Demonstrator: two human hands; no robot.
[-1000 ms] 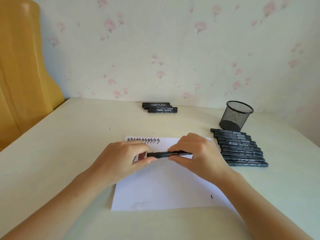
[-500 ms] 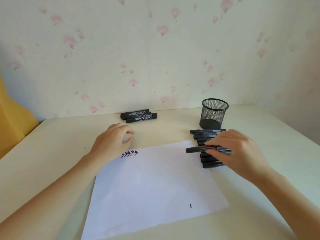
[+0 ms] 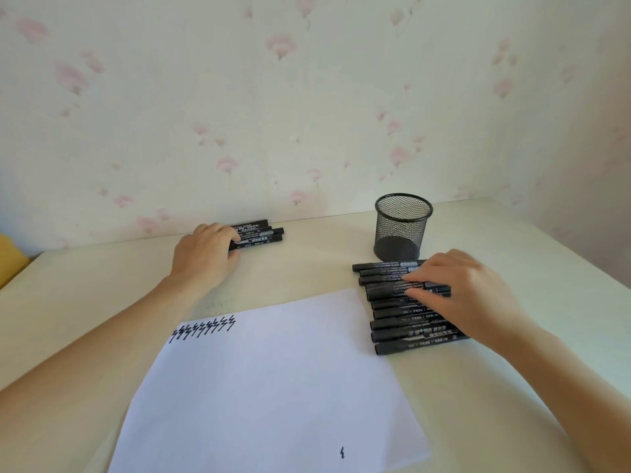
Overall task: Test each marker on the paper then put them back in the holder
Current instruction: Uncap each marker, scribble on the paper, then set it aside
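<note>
Once done with the capping over the paper, parted the two hands within a second. Carried the tested marker off to the right with the right grip and lowered it onto the row of black markers lying just beside the paper's right edge, in front of the mesh holder. Kept that marker pinched lightly between forefinger and thumb, not yet let go. Sent the left grip away to the far side of the tabletop, onto the small pile of four markers near the wall. Curled its fingers over the pile's left ends, thumb against the nearest one; could not tell whether any marker was truly held yet. Judged from this: one test cycle closed, the next one opening. Left the zigzag test marks in their line at the paper's top left corner. Found nothing standing up in the holder, so put the return step down as undone for every marker.
</note>
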